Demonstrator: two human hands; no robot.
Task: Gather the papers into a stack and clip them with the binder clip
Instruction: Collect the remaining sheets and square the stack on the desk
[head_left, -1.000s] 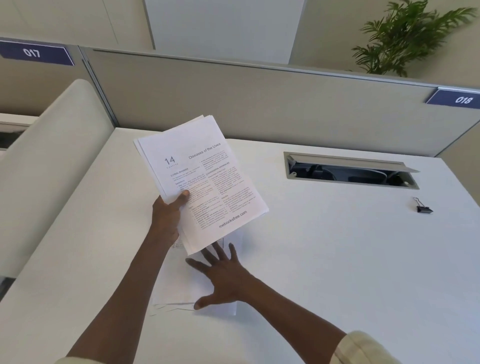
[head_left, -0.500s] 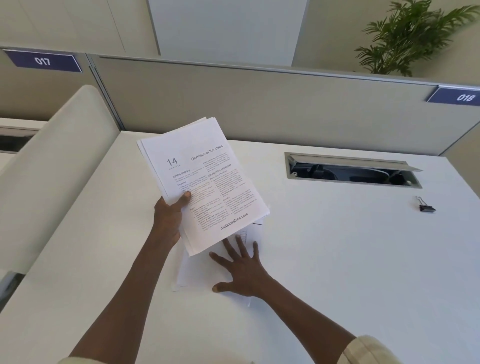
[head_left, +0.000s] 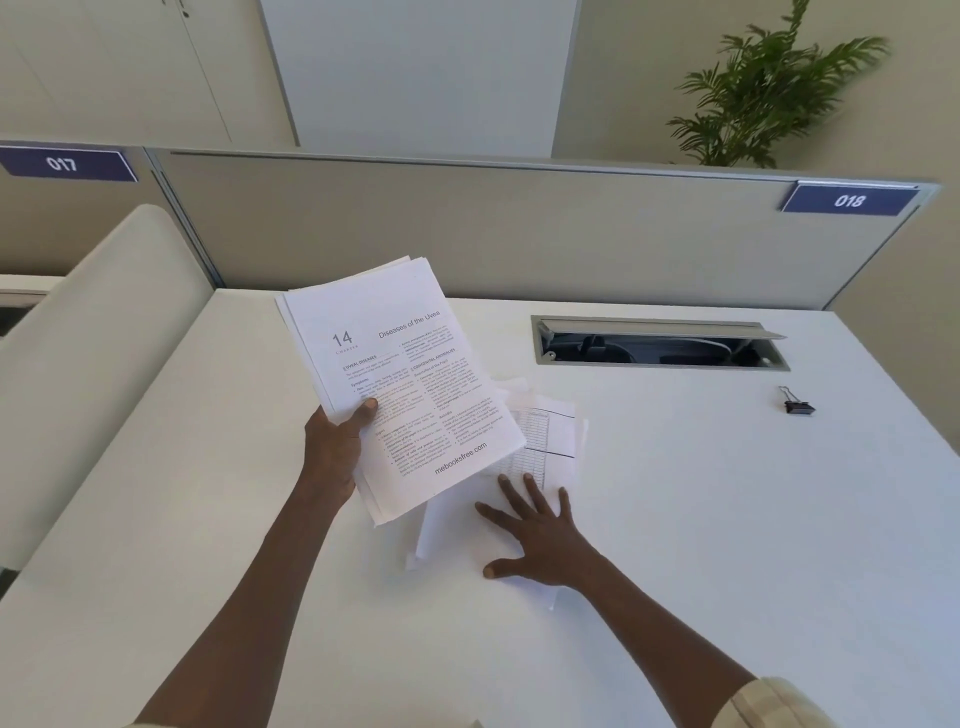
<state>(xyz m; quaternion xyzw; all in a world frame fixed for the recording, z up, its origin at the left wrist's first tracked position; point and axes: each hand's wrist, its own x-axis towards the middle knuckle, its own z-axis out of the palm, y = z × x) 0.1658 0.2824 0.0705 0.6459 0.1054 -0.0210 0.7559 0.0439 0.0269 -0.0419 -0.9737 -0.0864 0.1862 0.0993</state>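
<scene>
My left hand (head_left: 335, 449) grips a bundle of printed papers (head_left: 400, 374) by its left edge, thumb on top, and holds it tilted above the white desk (head_left: 701, 519). The top page reads "Diseases of the Uvea". Under and to the right of the bundle, loose sheets (head_left: 545, 436) lie on the desk, one with a printed table. My right hand (head_left: 535, 535) lies flat on these sheets with fingers spread. A small black binder clip (head_left: 797, 406) sits far to the right on the desk, untouched.
An open cable hatch (head_left: 660, 345) is set into the desk at the back. A beige partition (head_left: 519, 234) with signs 017 and 018 closes off the far side. A rounded white divider (head_left: 93, 338) borders the left. A plant (head_left: 769, 88) stands behind the partition.
My right hand has slid the loose sheets to the right and away from me across the desk. The left hand keeps the bundle at about the same place.
</scene>
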